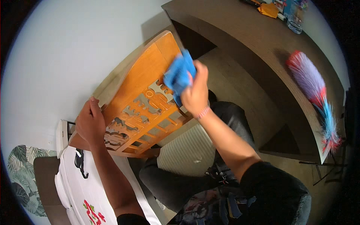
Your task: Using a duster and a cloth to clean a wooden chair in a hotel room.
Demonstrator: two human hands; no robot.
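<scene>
A carved wooden rack (140, 74) with cut-out figures and slats stands tilted before me, over my lap. My left hand (91, 121) grips its upper edge at the left, the thumb on top. In my right hand (197, 90) is a crumpled blue cloth (180, 76), which lies against the smooth wooden board near the rack's far right end. The cloth and the fingers are slightly blurred. Part of the rack's lower right side is hidden behind my right hand.
A dark desk (253, 47) curves along the right, bearing a multicoloured duster (309, 76), a drinking glass (295, 24) and an orange cloth (268, 10). At lower left a white cover with red embroidery (92, 211) holds a black strap (80, 163). A ribbed cushion (187, 152) is between my legs.
</scene>
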